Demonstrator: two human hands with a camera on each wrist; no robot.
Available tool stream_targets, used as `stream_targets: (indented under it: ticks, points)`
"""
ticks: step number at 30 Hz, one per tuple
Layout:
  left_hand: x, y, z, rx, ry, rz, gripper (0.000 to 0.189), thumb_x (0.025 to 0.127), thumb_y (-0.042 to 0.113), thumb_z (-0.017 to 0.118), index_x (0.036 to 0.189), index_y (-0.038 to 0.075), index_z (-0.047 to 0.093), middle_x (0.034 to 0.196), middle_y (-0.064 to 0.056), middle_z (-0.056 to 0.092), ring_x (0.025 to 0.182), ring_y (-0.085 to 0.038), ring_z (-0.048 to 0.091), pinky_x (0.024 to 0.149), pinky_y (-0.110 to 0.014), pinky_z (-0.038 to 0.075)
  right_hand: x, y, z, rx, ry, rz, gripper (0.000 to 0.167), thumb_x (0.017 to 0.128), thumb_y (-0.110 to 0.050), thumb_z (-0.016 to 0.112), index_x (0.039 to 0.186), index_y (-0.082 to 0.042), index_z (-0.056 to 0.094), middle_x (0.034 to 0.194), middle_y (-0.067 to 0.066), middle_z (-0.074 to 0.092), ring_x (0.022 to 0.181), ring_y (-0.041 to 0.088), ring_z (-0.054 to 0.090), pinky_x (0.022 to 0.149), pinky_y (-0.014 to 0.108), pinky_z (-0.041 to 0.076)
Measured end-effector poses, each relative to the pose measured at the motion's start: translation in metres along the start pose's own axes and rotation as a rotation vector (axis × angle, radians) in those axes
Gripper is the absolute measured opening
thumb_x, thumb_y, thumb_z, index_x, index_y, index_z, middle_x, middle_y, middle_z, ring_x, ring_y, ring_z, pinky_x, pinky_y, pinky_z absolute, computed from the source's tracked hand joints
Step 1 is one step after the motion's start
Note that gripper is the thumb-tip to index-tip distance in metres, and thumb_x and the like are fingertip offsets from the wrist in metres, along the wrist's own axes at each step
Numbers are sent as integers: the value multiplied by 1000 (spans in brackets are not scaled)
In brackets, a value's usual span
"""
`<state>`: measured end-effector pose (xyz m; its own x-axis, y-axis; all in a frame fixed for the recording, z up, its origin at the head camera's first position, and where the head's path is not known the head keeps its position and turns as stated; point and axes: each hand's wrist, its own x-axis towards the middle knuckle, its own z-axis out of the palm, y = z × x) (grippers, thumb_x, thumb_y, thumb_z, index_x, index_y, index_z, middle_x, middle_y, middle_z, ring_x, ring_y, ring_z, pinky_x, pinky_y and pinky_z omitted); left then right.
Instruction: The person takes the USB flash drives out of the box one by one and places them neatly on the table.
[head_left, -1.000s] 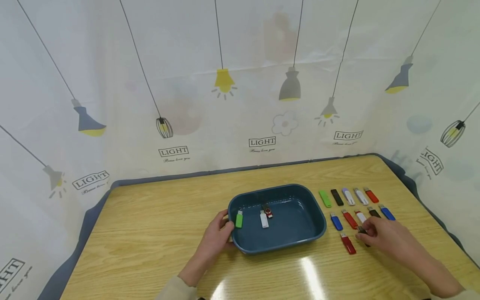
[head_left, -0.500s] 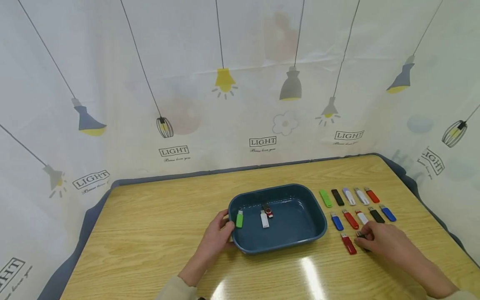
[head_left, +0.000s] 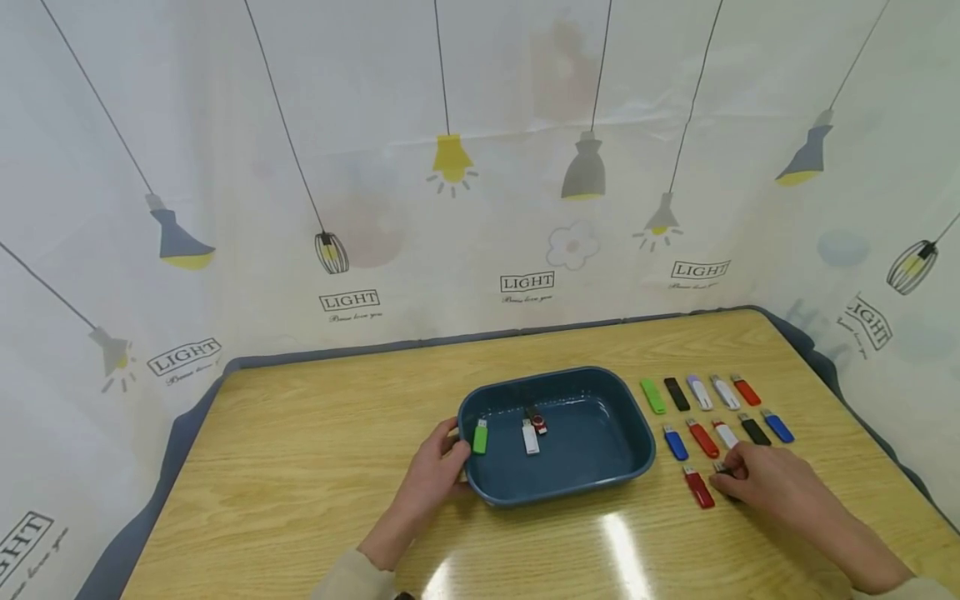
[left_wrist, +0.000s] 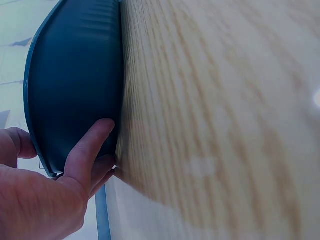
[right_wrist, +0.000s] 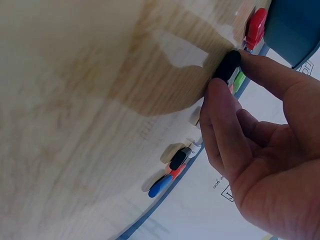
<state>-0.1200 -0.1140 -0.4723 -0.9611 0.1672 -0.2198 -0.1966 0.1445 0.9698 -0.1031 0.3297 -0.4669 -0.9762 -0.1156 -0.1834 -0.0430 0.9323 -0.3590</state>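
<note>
My left hand (head_left: 431,467) grips the left rim of a dark blue basin (head_left: 555,492), thumb over the edge and fingers against its outer wall, as the left wrist view shows. Inside the basin lie a green USB stick (head_left: 480,437), a white one (head_left: 530,437) and a dark red one (head_left: 538,424) with a swivel cover. At the table's right, my right hand (head_left: 780,483) pinches a black USB stick (right_wrist: 227,66) between thumb and fingers, at the table surface. Just left of it lies a dark red USB stick (head_left: 699,488).
Behind the right hand, several USB sticks lie in rows, among them a blue one (head_left: 676,443), a red one (head_left: 703,439), a light green one (head_left: 653,396) and another blue one (head_left: 777,426). A printed curtain (head_left: 420,208) stands behind the wooden table (head_left: 315,467).
The right hand has lowered the black USB stick slightly toward the front, to beside the dark red one, and now keeps nearly still. The left hand and basin have not moved.
</note>
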Motion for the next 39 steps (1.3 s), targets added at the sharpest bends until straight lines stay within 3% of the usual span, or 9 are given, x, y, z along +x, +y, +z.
stream_targets:
  ticks: [21, 25, 33, 39]
  points:
    - [0, 0, 0, 15, 5, -7, 57, 102, 15, 48, 156, -3, 37, 151, -32, 47, 116, -36, 63, 82, -45, 63, -3, -5, -10, 21, -25, 40, 31, 97, -34, 70, 88, -5, 63, 72, -2, 53, 66, 17, 48, 59, 32, 36]
    - [1, 0, 0, 12, 3, -6, 57, 102, 15, 48, 156, -3, 37, 150, -33, 47, 116, -37, 63, 82, -45, 63, -4, -9, -16, 3, 6, 13, 30, 97, -33, 70, 88, -6, 64, 69, -1, 51, 62, 17, 46, 55, 31, 34]
    - [0, 0, 0, 20, 6, -5, 57, 102, 16, 48, 155, -3, 37, 151, -32, 47, 116, -37, 64, 83, -46, 63, -2, -29, -39, -59, 152, -103, 24, 97, -26, 69, 94, -2, 70, 81, 0, 64, 64, 14, 50, 54, 32, 45]
    - [1, 0, 0, 22, 7, -4, 57, 102, 16, 49, 155, -3, 38, 150, -32, 47, 116, -37, 64, 82, -46, 63, 4, -53, -55, -60, 214, -162, 23, 98, -27, 70, 99, -4, 72, 87, 1, 68, 73, 18, 63, 58, 36, 53]
